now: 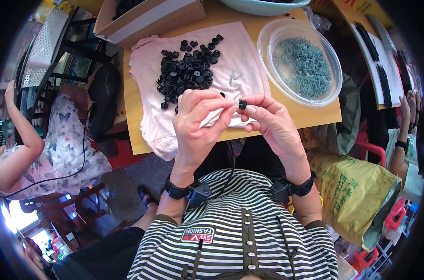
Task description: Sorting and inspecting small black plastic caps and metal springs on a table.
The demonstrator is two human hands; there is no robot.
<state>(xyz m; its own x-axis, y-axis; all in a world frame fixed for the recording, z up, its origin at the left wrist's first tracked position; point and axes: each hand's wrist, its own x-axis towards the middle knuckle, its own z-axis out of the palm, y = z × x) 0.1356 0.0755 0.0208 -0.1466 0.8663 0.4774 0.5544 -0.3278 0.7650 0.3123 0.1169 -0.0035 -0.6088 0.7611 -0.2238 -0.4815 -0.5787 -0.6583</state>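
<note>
My right hand (276, 122) pinches a small black plastic cap-like part (242, 104) between thumb and fingertips. Close beside it, my left hand (196, 117) is closed in a pinch, and whatever sits between its fingertips is too small to make out. Both hands are over the near edge of a pink cloth (149, 100), which looks like a garment. Beyond my left hand lies a heap of similar black plastic parts (186, 74). A few tiny grey pieces (234, 78) rest on the cloth. To the right, a clear round tub (271, 39) holds many small grey metal pieces (307, 67).
The wooden table (310, 115) ends just before my body. At its back stand an open cardboard box (160, 19) and a pale turquoise bowl (263, 6). A yellow sack (352, 191) stands to the right. People sit at both sides, one in a butterfly-print dress (64, 144).
</note>
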